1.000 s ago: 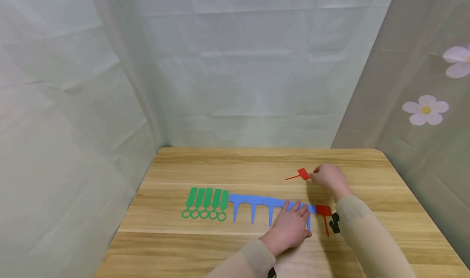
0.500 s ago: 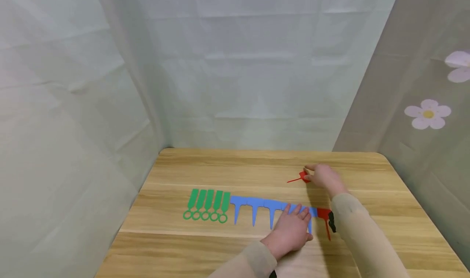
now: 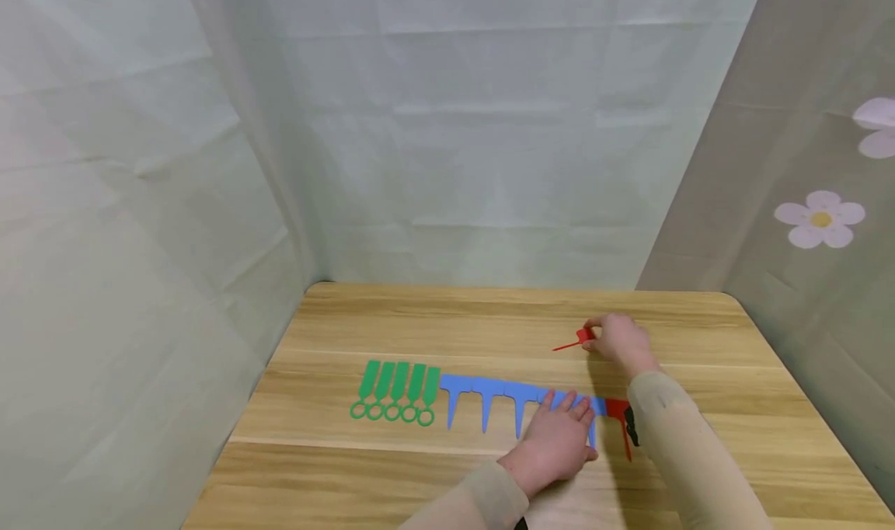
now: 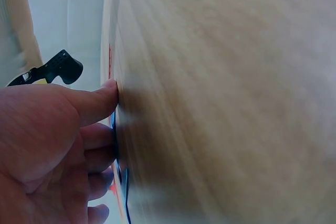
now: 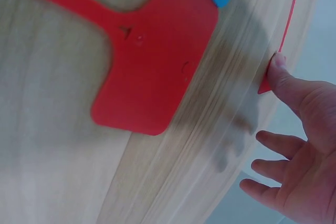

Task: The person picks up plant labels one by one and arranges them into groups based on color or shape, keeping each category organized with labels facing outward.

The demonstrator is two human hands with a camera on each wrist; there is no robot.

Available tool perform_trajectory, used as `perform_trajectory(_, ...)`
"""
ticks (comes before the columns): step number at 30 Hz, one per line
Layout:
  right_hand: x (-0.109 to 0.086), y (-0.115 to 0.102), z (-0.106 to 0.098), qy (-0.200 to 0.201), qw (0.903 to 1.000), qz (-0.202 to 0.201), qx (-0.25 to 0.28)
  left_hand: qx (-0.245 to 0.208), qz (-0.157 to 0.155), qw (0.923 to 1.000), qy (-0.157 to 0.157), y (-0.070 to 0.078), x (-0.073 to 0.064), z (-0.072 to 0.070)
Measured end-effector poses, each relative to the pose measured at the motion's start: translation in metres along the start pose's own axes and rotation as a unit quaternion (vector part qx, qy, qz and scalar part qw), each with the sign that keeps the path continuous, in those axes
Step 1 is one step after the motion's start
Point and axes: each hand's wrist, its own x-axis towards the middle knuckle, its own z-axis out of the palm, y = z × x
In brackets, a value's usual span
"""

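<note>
My right hand point(image 3: 621, 339) pinches a red plant label point(image 3: 583, 336) by its wide head near the back of the table. The label's thin stem points left. In the right wrist view, thumb and forefinger meet at that label point(image 5: 265, 83) while the other fingers stay spread. My left hand point(image 3: 555, 441) lies with outstretched fingers over the right part of a row of blue T-shaped plant labels point(image 3: 520, 392), hiding some of them. Another red label point(image 3: 617, 408) adjoins the row's right end, partly behind the right wrist's strap. Its broad head point(image 5: 152, 61) fills much of the right wrist view.
Several green tags with ring ends point(image 3: 400, 382) lie side by side left of the blue row. All rest on a wooden table point(image 3: 315, 468). Pale cloth point(image 3: 489, 141) hangs behind and at the sides, with printed flowers point(image 3: 821, 219) on the right.
My right hand has closed its thumb and forefinger on the rear red label, which has shifted slightly to the right. The left hand stays over the blue labels.
</note>
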Motion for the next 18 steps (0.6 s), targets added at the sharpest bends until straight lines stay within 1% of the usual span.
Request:
perform_trajectory(6,-0.001,0.005,0.000,0.000,0.9995,0.018,0.026,0.003,-0.003,0.9999,0.012,0.000,-0.002,0.001)
perform_trajectory(10,-0.003,0.007,0.000,-0.003,0.9986,0.034,0.040,0.000,-0.004,0.9999,0.013,0.000,-0.002,0.002)
perform_trajectory(14,-0.004,0.011,-0.001,-0.008,0.9984,0.030,0.047,-0.003,-0.003,1.0000,0.007,0.001,-0.001,0.001)
perform_trajectory(18,-0.005,0.015,-0.004,-0.014,0.9985,0.011,0.052,-0.007,-0.003,1.0000,0.006,0.001,-0.001,-0.001)
